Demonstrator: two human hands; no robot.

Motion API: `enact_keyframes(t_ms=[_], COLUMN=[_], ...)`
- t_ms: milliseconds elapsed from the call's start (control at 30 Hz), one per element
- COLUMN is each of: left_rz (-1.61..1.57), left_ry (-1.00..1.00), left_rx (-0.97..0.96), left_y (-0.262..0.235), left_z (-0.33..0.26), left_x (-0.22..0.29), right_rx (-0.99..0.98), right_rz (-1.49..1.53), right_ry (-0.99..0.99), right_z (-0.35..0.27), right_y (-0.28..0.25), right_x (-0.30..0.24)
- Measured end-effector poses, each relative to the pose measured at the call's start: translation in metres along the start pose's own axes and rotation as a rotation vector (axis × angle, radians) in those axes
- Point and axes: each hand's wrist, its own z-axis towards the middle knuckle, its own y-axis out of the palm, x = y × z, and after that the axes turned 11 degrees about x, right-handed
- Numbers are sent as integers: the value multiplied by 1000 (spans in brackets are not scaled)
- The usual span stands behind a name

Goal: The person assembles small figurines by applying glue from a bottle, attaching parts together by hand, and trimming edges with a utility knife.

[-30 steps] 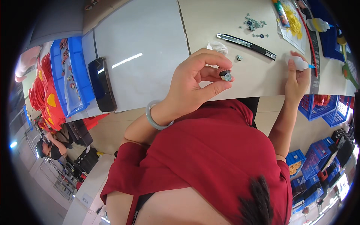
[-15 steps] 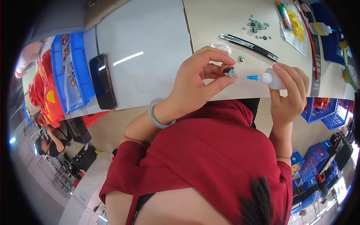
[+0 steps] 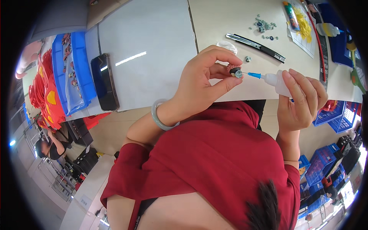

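Left hand (image 3: 203, 78): pinching small, round pink-and-black piece (image 3: 235, 71) above smooth cream surface (image 3: 214, 23).
Right hand (image 3: 301, 101): gripping white plastic bottle (image 3: 283, 84), blue-hubbed metal needle (image 3: 254, 75) pointing at piece.
Squeeze: lightness probably helping.

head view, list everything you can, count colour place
figure piece: one, pink, black, pale green, left hand
squeeze bottle: one, white, blue tip, right hand
knife: one, black, silver, table
small pieces: many, grey-green, near knife
wad: one, white, beyond left hand
scraps: many, yellow, upper right
tube: one, multicoloured, beside scraps
second bottle: one, pale, blue tip, far right
phone: one, black, table's left
tray: one, blue, left of phone
pile: one, red, far left
crates: several, blue, lower right
person: one, black top, lower left
hands: two, bare, at table edge
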Motion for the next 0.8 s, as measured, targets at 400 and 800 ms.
enact_keyframes(t_ms=[400,800], left_rz=[13,7], left_ry=[18,16], left_rx=[-18,-17], left_y=[-1,-1], left_z=[-1,-2], left_x=[-1,-2], right_rx=[-6,10], right_rz=[3,17], right_ry=[-10,-23], right_z=[-1,-1], right_y=[-2,-3], right_x=[-1,0])
